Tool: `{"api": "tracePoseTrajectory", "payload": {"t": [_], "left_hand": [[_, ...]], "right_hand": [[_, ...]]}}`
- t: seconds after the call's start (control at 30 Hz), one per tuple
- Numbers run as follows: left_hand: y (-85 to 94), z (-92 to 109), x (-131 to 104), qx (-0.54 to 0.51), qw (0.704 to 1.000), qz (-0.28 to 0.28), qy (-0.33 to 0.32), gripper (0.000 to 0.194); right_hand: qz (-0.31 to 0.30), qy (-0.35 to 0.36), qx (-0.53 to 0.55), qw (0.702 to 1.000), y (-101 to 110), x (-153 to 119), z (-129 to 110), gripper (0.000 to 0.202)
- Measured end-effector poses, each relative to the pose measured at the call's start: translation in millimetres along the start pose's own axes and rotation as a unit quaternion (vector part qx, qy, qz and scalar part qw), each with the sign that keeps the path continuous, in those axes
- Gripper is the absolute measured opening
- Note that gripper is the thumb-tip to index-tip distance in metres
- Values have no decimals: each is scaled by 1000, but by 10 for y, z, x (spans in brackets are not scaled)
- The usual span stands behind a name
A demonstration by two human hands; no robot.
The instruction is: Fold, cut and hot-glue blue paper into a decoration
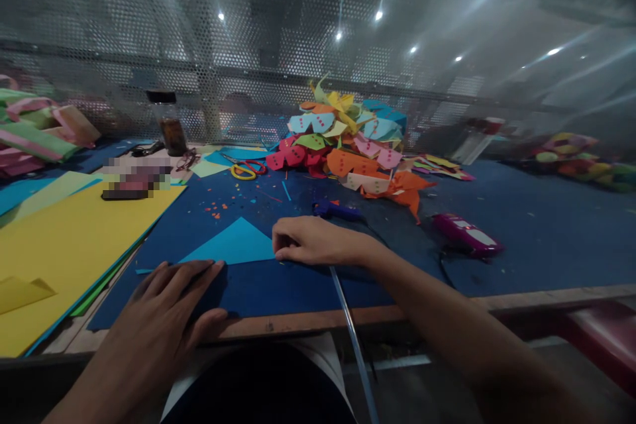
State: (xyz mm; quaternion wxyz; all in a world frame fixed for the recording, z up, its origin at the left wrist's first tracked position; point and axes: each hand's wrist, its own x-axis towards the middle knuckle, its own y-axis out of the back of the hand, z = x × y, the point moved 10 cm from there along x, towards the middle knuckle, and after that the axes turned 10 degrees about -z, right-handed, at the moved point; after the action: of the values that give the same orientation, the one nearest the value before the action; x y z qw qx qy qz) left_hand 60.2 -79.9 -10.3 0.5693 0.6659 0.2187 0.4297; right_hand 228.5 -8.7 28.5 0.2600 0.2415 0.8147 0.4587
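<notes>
A folded bright blue sheet of paper point(238, 243) lies on the dark blue table cover, its peak pointing away from me. My left hand point(173, 291) rests flat at the paper's near left edge, fingers stretched out and thumb apart. At the right corner of the sheet, my right hand point(313, 240) is closed, its curled fingers and thumb pressed on the paper. A thin, shiny, clear-looking rod point(350, 324) runs from beneath the right hand over the table's front edge. Just behind that hand lies a dark blue tool with a cord point(338, 211), partly hidden.
Yellow sheets point(89, 238) are stacked at left, with a blurred-out phone-like object point(134, 182) behind. Scissors point(243, 171), a dark jar point(172, 129) and a pile of colourful paper cut-outs point(348, 146) stand farther back. A purple device point(467, 236) lies right.
</notes>
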Motion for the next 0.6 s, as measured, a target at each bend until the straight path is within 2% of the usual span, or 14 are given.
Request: {"api": "tracePoseTrajectory", "payload": {"t": [0.6], "left_hand": [[12,-44,-26,0,1000,-15,8,59]], "right_hand": [[-22,-31,-4,999,-12,-19,39,4]]}}
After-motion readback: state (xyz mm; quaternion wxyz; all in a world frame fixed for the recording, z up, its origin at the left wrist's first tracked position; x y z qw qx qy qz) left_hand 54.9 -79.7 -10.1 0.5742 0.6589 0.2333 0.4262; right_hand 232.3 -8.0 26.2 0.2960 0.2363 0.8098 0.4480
